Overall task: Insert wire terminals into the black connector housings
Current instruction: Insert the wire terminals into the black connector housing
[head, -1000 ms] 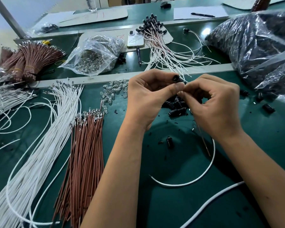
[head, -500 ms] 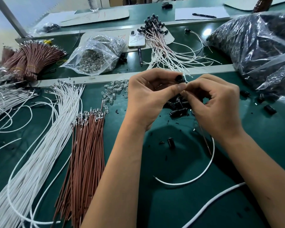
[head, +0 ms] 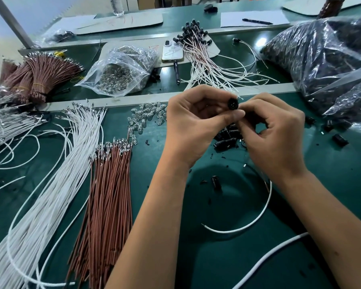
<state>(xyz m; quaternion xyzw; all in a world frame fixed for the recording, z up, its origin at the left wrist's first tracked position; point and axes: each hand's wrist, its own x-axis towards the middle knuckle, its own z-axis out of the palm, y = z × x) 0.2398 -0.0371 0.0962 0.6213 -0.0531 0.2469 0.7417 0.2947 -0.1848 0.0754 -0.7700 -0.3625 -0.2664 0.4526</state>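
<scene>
We note loose white insulated wires [head: 50, 184] and brown insulated wires [head: 108, 195] unused at the green bench's left edge. At centre, our left hand [head: 194, 126] pinches a small round black connector housing [head: 232, 103]; our right hand [head: 275, 132] pinches at it, terminal hidden. Finished assemblies [head: 198, 51] lie at the far edge; much remains.

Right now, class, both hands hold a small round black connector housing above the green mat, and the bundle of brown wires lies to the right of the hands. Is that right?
Not quite. The head view shows both hands, left hand and right hand, holding the small round black connector housing, but the bundle of brown wires lies to their left.
</scene>
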